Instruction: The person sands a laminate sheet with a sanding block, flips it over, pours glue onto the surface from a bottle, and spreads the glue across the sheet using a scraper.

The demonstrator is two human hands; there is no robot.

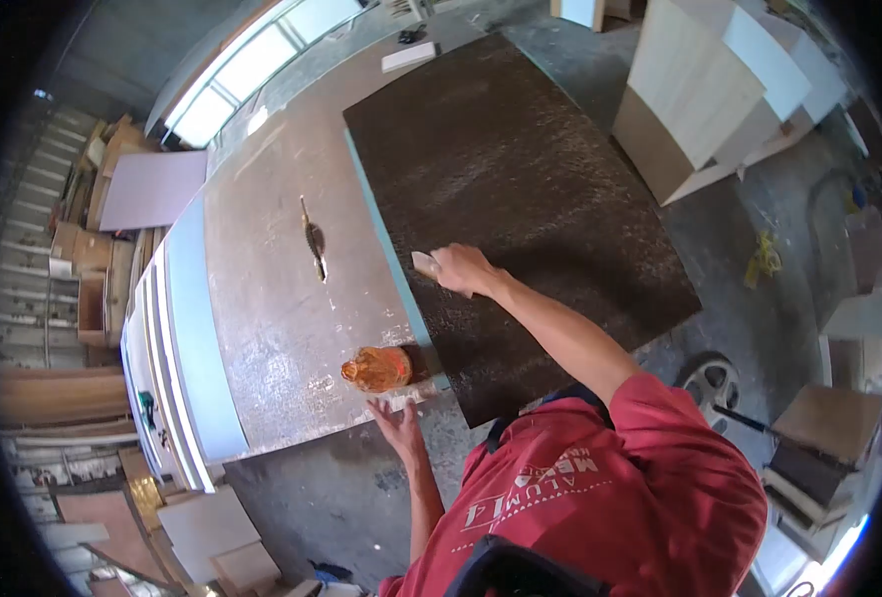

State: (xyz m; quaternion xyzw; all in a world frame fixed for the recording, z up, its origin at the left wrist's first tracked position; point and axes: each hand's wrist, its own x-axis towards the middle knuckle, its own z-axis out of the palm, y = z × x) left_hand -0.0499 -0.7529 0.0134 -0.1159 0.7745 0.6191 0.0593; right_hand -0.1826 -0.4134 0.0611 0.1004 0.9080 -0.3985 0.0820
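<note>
A large dark brown panel (pixel 521 189) lies on the worktable (pixel 272 199), with a pale teal edge along its left side. My right hand (pixel 461 271) is closed around a small light-coloured flat tool (pixel 425 265), held at the panel's left part. Near the table's front edge stands an orange-brown smeared container (pixel 377 369). Just below it, my left hand (pixel 397 423) has its fingers spread and holds nothing. A thin brush-like tool (pixel 314 239) lies on the table, left of the panel.
A white block (pixel 408 57) lies at the table's far end. Light blue and white sheets (pixel 205 328) line the left side. Wooden boxes (pixel 700 90) stand at the upper right. A wheel (pixel 712 386) is on the right, by stacked boards (pixel 829 428).
</note>
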